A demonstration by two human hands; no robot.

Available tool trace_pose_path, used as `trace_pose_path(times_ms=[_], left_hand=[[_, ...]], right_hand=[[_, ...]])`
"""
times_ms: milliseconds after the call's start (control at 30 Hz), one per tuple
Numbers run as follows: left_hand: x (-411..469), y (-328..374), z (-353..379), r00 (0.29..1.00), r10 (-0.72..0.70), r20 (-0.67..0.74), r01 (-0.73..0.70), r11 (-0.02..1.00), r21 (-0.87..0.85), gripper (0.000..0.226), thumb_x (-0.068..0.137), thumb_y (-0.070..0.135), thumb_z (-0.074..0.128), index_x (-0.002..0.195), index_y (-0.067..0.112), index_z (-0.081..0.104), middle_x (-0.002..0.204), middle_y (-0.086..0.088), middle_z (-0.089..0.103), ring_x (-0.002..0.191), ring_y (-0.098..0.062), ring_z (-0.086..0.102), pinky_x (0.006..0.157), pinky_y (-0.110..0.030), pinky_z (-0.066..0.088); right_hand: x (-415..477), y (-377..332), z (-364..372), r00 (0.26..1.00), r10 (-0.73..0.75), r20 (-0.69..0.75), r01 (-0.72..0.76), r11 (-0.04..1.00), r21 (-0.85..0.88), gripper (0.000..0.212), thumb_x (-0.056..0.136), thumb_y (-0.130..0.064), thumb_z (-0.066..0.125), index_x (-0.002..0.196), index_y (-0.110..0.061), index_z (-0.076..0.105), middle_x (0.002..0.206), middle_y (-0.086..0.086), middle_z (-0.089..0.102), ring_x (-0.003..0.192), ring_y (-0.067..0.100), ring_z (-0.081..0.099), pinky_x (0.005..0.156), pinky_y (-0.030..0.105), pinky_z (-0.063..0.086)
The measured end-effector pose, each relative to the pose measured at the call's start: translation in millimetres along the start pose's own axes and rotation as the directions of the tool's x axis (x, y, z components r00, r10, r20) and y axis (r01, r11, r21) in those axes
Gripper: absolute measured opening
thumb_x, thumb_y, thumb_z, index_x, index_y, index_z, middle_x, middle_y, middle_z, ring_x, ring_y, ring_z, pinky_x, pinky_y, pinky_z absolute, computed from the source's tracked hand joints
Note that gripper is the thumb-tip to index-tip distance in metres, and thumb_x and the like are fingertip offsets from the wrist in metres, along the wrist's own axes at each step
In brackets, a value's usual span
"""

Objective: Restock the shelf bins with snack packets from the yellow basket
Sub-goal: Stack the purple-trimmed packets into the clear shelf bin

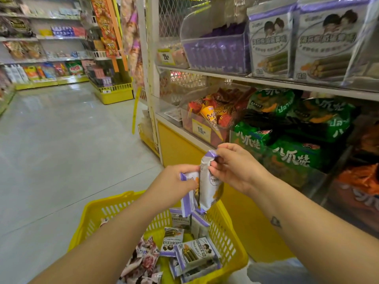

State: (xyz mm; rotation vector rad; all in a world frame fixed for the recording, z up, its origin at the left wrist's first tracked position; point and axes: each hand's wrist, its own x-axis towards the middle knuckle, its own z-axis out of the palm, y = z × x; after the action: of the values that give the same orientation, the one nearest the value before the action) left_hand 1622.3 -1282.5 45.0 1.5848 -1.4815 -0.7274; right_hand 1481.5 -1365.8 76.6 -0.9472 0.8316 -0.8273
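Observation:
Above the yellow basket [229,230], my left hand [174,181] grips one white-and-purple snack packet [189,198]. My right hand [231,167] pinches the top of a second white-and-purple packet [209,185] held upright beside the first. More purple packets [194,253] and pink-and-white packets [143,259] lie in the basket. On the upper shelf to the right, a clear bin [217,50] holds purple packets, and matching white-and-purple packets [270,42] stand beside it.
The lower shelf carries a clear bin of orange and red snacks [207,113] with a 15 price tag, plus green packets [287,140]. The yellow shelf base [178,144] is right of the basket. An open tiled aisle [61,150] runs left, with more shelves behind.

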Motion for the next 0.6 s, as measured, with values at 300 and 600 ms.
trace_pose_path(times_ms=[300, 600], left_hand=[[-1, -3, 23, 0.978, -0.011, -0.208, 0.003, 0.999, -0.036, 0.028, 0.074, 0.033, 0.078, 0.096, 0.031, 0.061, 0.089, 0.01, 0.068, 0.084, -0.011, 0.064, 0.07, -0.031, 0.052], [8, -4, 12, 0.95, -0.173, -0.26, 0.069, 0.928, -0.366, 0.016, 0.082, 0.015, 0.072, 0.089, 0.027, 0.064, 0.076, 0.02, 0.071, 0.07, -0.001, 0.069, 0.057, -0.016, 0.052]], right_hand=[[-6, 3, 10, 1.0, -0.02, -0.006, 0.02, 0.994, 0.106, 0.015, 0.093, 0.001, 0.051, 0.097, -0.012, 0.046, 0.058, 0.004, 0.046, 0.04, 0.01, 0.053, 0.045, 0.022, 0.053], [0, -7, -22, 0.972, -0.236, -0.003, 0.169, 0.704, -0.69, 0.076, 0.072, -0.049, 0.077, 0.135, -0.025, 0.041, 0.123, -0.001, 0.051, 0.107, 0.015, 0.053, 0.08, 0.029, 0.045]])
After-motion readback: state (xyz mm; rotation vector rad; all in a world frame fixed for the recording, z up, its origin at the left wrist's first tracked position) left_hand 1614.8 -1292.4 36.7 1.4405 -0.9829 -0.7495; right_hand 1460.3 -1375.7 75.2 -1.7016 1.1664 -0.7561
